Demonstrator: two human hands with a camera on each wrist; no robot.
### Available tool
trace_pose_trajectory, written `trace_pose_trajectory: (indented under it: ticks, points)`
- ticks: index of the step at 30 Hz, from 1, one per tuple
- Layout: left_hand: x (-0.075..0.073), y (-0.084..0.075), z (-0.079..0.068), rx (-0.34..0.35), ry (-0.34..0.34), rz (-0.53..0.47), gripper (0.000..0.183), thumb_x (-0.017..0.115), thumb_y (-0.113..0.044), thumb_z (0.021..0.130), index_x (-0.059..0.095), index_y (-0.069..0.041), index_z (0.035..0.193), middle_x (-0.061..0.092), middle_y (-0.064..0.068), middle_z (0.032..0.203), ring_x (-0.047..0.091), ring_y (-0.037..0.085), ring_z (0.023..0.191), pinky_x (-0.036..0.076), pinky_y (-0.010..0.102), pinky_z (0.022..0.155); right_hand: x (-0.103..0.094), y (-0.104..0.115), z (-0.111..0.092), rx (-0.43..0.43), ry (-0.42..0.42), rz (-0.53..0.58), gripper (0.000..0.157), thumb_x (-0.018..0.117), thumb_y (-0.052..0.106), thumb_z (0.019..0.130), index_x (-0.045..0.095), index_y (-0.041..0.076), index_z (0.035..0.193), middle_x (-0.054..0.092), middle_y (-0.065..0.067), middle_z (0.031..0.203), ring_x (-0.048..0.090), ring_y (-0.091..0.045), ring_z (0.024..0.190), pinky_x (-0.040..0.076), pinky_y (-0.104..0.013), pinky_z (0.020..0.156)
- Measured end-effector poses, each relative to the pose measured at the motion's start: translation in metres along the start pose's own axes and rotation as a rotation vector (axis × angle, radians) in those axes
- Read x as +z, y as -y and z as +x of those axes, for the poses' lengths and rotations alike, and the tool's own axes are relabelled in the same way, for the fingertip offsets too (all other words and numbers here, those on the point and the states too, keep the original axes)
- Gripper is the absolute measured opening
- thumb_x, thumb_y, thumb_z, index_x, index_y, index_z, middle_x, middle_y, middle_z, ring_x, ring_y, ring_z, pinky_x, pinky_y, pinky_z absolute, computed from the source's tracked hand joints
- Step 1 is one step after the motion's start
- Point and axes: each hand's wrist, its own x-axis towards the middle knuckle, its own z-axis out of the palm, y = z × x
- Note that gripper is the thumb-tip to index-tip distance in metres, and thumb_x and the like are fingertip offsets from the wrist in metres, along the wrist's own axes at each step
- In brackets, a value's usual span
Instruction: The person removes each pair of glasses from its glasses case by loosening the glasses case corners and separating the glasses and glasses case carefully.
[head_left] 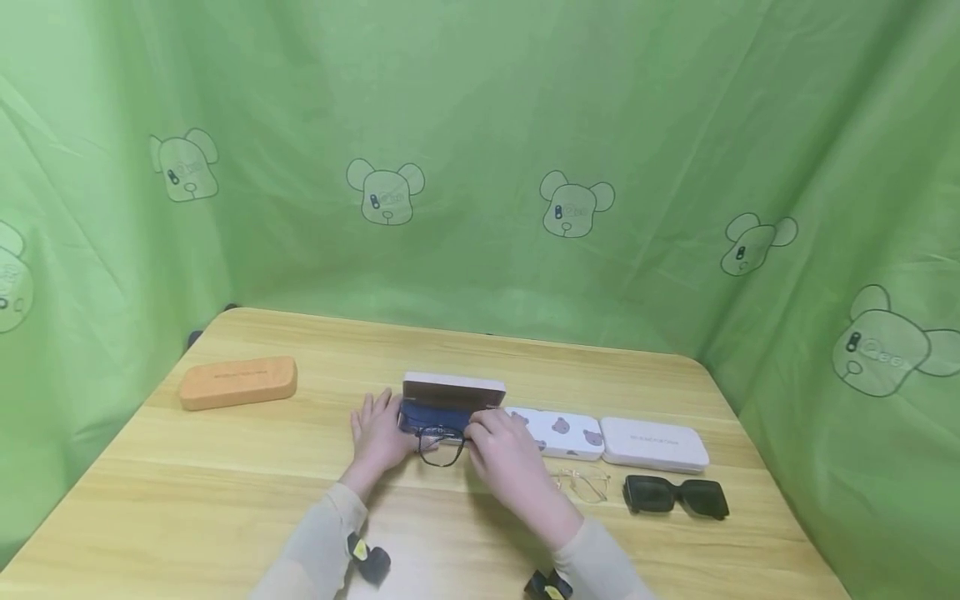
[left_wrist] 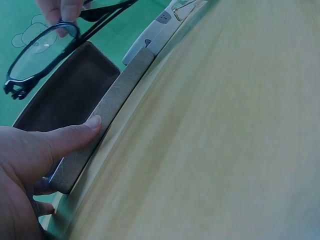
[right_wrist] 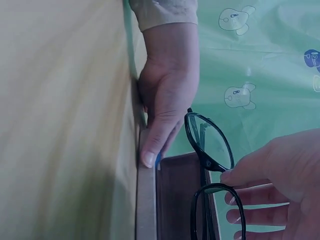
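Note:
An eyeglass case (head_left: 453, 382) stands with its lid raised in the middle of the table, a dark blue cloth (head_left: 433, 417) inside. My left hand (head_left: 381, 437) holds the case's left end; in the left wrist view its thumb lies along the front wall (left_wrist: 117, 97). Above the case's opening, my right hand (head_left: 512, 458) pinches black-framed eyeglasses (head_left: 442, 452) near the bridge, as the right wrist view shows. The temples of these eyeglasses (left_wrist: 42, 52) appear folded behind the lenses. Part of the case's inside is hidden by the eyeglasses and hands.
A white bear-patterned case (head_left: 562, 433) and a plain white case (head_left: 654, 443) lie to the right. In front of them are thin gold-framed eyeglasses (head_left: 588, 483) and black sunglasses (head_left: 677, 497). An orange case (head_left: 238, 382) lies far left. Green curtains (head_left: 480, 275) surround the table.

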Motion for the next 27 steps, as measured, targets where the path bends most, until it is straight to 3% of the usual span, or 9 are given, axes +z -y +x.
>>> trace_pose_trajectory:
  ticks: [9,27]
  points:
    - [0.002,0.002,0.0,0.01,-0.012,-0.007,0.091,0.086,-0.039,0.067,0.046,-0.008,0.143,0.028,0.02,0.158,0.01,0.046,0.149,-0.003,0.066,0.119,0.003,0.002,-0.01,-0.011,0.076,0.005,0.012,0.079,0.01,0.075,0.073,0.012,0.085,0.072,-0.001,0.092,0.066,-0.018,0.089,0.058,-0.031,0.08]
    - [0.001,0.002,0.0,0.013,0.006,-0.031,0.106,0.088,-0.048,0.06,0.041,-0.009,0.147,0.026,0.021,0.159,0.007,0.046,0.15,-0.006,0.063,0.12,0.017,-0.003,-0.016,-0.005,0.179,-0.004,0.009,0.078,0.011,0.075,0.071,0.012,0.081,0.071,0.0,0.089,0.065,-0.016,0.085,0.058,-0.03,0.077]
